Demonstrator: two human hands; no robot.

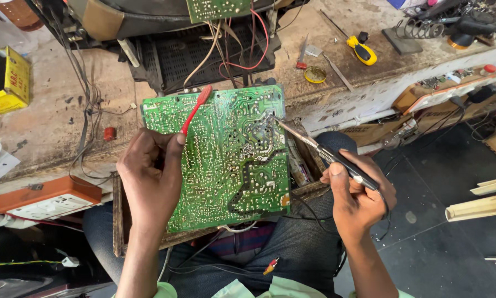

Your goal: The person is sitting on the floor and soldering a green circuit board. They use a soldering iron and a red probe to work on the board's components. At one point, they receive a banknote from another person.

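Solder-side up, the green circuit board (226,160) lay tilted across your lap against the edge of the workbench (49,121). Your left hand (151,176) gripped its left edge while pinching a red toothbrush (197,108) that rested on the board. Your right hand (358,196) was clenched around a soldering iron (319,150), its tip touching the board's upper right area.

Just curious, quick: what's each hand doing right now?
Left hand: closed on thin red plastic tool, over green circuit board.
Right hand: closed on black-handled soldering iron.
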